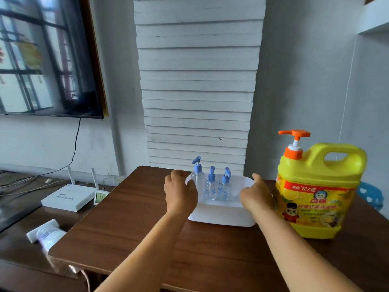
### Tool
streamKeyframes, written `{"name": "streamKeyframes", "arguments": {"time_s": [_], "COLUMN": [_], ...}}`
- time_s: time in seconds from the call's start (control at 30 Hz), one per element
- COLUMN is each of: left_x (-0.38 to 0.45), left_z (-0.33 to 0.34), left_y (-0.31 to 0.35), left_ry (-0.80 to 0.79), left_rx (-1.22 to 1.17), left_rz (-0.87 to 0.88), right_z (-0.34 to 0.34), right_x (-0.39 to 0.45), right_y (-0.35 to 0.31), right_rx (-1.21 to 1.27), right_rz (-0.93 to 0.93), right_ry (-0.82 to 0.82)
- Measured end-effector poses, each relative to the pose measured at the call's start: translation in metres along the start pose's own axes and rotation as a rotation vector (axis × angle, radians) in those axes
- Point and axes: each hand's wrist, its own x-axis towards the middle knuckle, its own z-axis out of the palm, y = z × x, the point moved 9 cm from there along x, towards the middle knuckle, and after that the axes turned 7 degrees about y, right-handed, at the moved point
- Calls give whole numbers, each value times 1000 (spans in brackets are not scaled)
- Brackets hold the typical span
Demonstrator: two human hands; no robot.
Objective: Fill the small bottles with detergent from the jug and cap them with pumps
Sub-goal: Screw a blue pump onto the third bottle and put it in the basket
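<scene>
Three small clear bottles with blue pumps stand in a white tray [221, 213] at the far middle of the brown table [130, 234]: a taller left bottle [197, 174], a middle bottle [211, 187] and a right bottle [224, 186]. My left hand [181, 192] grips the tray's left end. On the tray's right end rests my right hand [255, 194], thumb up. A big yellow detergent jug [315, 192] with an orange pump stands upright just right of the tray.
A white router [68, 196] and a small digital clock [100, 196] sit on a lower cabinet at the left, with a white tube [47, 232] nearer me. A wall screen hangs at upper left. White slatted panels lean on the wall behind the tray.
</scene>
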Motion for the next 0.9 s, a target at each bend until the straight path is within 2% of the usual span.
{"name": "streamKeyframes", "arguments": {"time_s": [0.13, 0.23, 0.4, 0.57, 0.9], "left_x": [-12, -21, -22, -13, 54], "left_z": [9, 16, 16, 7, -35], "left_y": [-21, -25, -26, -36, -76], "left_ry": [-70, -148, -123, -81, 18], "left_rx": [-69, -126, -208, -194, -219], "left_rz": [-140, -192, -226, -274, -311], "right_z": [-4, 1, 8, 15, 88], "right_x": [-4, -5, -5, -8, -18], "right_y": [11, 28, 41, 36, -23], "right_rx": [80, 193, 271, 347, 481], "right_rz": [43, 159, 250, 276, 237], "right_ry": [35, 22, 40, 52, -120]}}
